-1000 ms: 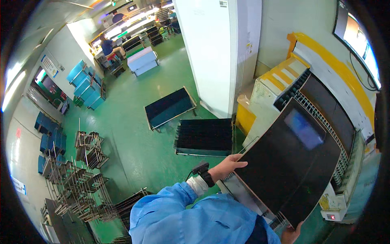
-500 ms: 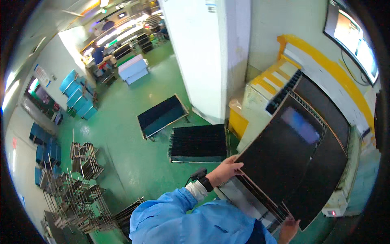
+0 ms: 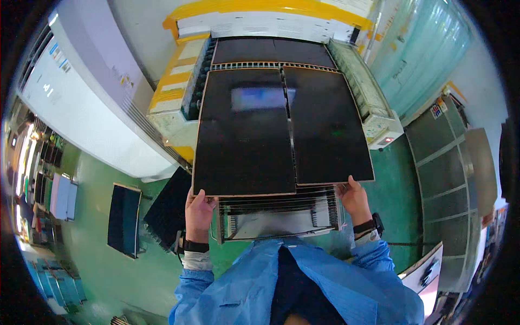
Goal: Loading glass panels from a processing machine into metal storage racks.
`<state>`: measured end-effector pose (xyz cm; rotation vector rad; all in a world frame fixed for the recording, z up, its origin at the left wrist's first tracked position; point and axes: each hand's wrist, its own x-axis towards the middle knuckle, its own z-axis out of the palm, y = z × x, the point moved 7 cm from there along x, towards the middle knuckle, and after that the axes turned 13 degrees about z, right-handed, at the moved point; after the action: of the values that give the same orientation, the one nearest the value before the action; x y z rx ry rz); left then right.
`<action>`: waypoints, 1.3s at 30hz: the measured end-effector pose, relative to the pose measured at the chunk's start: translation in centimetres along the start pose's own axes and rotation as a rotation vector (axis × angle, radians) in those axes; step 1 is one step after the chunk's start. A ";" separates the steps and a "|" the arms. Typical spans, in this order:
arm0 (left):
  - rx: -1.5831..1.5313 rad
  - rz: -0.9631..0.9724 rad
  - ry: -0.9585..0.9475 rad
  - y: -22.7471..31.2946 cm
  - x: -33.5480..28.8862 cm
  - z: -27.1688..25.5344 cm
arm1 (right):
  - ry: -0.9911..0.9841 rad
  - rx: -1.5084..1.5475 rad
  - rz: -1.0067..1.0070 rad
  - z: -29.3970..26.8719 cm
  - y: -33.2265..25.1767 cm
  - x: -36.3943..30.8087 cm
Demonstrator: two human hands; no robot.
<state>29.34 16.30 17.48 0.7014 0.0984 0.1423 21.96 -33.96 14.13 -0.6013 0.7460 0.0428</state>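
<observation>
Two thin black rectangular panels lie side by side, a narrow gap between them. My left hand [image 3: 199,212] pinches the near left corner of the left panel [image 3: 244,141], thumb on top. At the near right corner of the right panel [image 3: 330,130], my right hand [image 3: 355,201] grips with its thumb up and its other fingers partly hidden beneath. The panels' far ends reach the roller conveyor [image 3: 249,66] of a machine. Their near ends overhang a metal rack [image 3: 276,233] with slotted sides, which stands right in front of my body.
Further black panels [image 3: 271,51] lie on the rollers under a yellow-taped hood [image 3: 260,11]. Machine sides [image 3: 363,81] flank the conveyor. On the green floor at left stand racks of dark panels [image 3: 124,219]. A white pillar [image 3: 92,103] rises at left, a grey partition [image 3: 444,179] at right.
My view has swung right to face the machine squarely. Both hands still hold the panels' near edge, which now lies straight before me instead of slanting at the right.
</observation>
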 end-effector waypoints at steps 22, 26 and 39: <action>-0.016 -0.015 -0.033 -1.4 5.9 2.0 | -0.082 -0.066 -0.018 3.1 -2.1 3.6; -0.011 -0.005 -0.022 -1.3 6.4 1.6 | -0.074 -0.089 -0.011 3.7 -2.4 4.0; -0.026 -0.021 -0.042 -2.3 9.1 0.9 | -0.076 -0.129 0.002 5.1 -3.1 5.3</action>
<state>38.63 15.43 16.28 0.6764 0.0638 0.1086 29.88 -34.78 15.18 -0.7185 0.6737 0.1153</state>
